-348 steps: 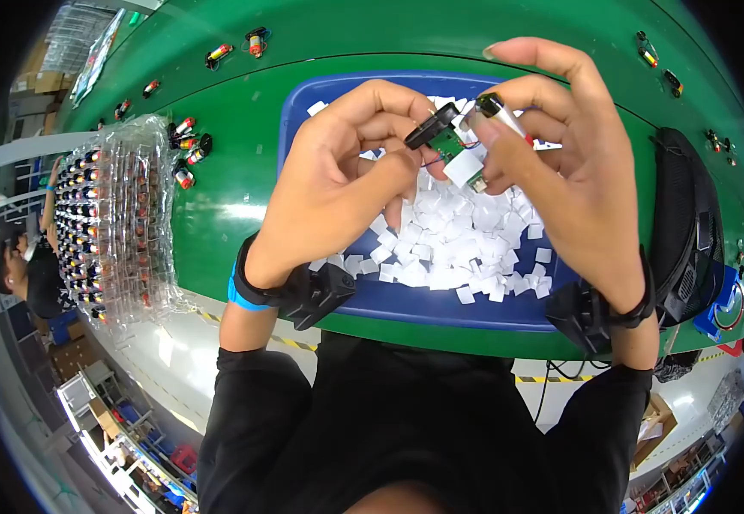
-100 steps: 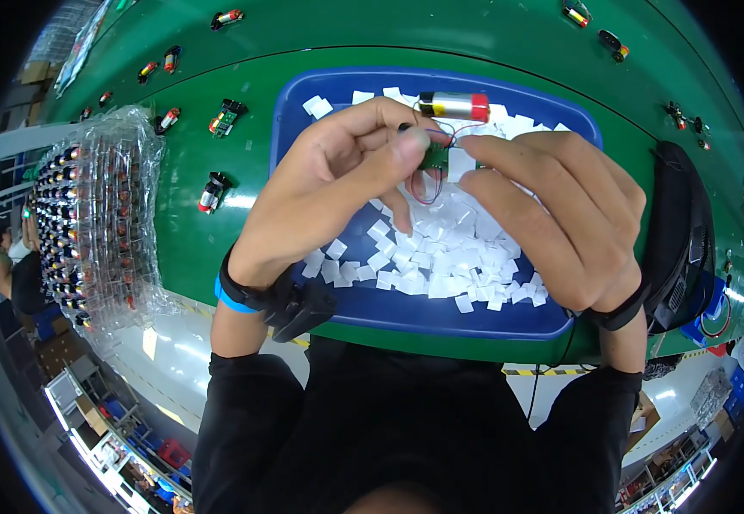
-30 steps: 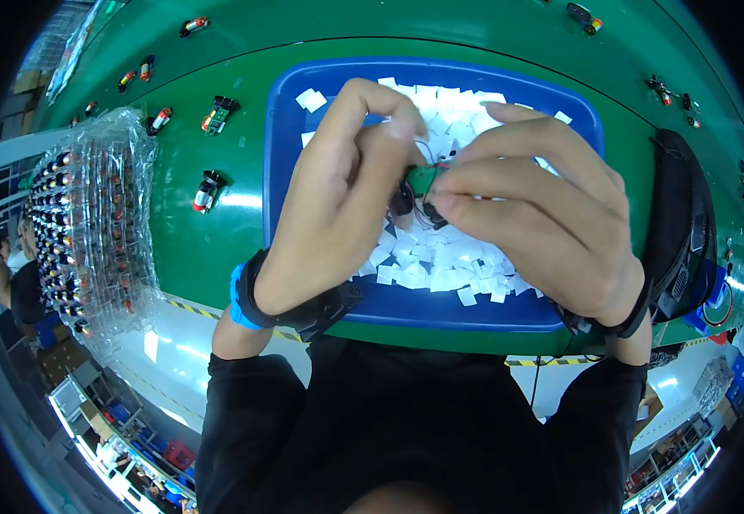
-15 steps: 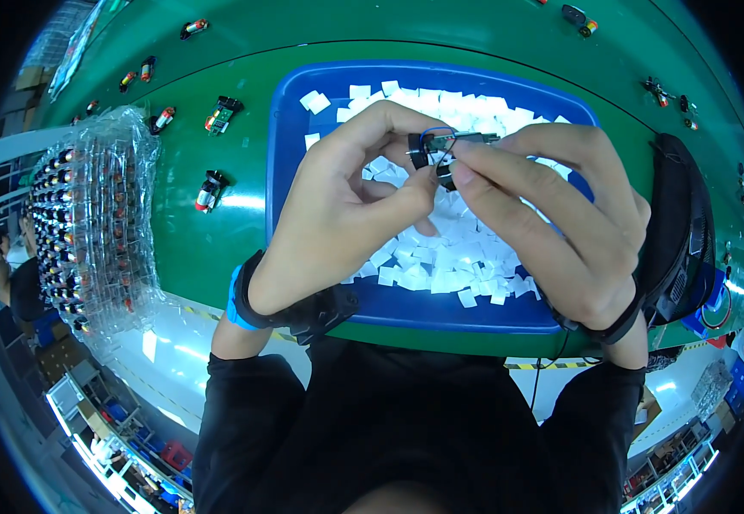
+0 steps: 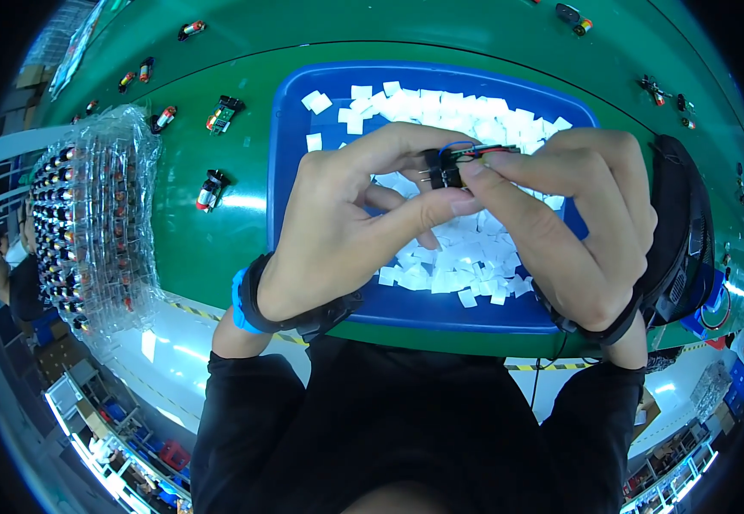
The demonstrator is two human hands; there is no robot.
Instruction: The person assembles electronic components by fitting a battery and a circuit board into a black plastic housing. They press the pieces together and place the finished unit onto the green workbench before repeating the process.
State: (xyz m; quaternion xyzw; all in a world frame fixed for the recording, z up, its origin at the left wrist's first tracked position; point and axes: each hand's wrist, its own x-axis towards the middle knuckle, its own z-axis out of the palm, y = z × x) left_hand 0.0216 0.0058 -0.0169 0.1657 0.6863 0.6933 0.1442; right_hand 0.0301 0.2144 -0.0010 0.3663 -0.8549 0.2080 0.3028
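Observation:
Above a blue tub (image 5: pixel 279 184) of small white square pieces (image 5: pixel 462 257), both hands meet at a small circuit board assembly (image 5: pixel 446 170). It has a black block with thin metal pins sticking out to the left, and blue, red and black wires. My left hand (image 5: pixel 325 210) is closed around the black end, its thumb stretched below and the forefinger above. Between thumb and forefinger, my right hand (image 5: pixel 582 210) pinches the end with the board and wires. Fingertips cover part of the assembly.
Left of the tub stand stacked clear plastic trays (image 5: pixel 102 223) filled with small parts. Similar small assemblies (image 5: pixel 211 190) lie about the green table (image 5: pixel 218 231). A black case (image 5: pixel 681 231) sits at the right, and a cable (image 5: pixel 537 377) hangs near my right wrist.
The assembly has shifted slightly right and turned, its pins now pointing left. My left thumb has slid right beneath it, and my left fingers have lowered a little.

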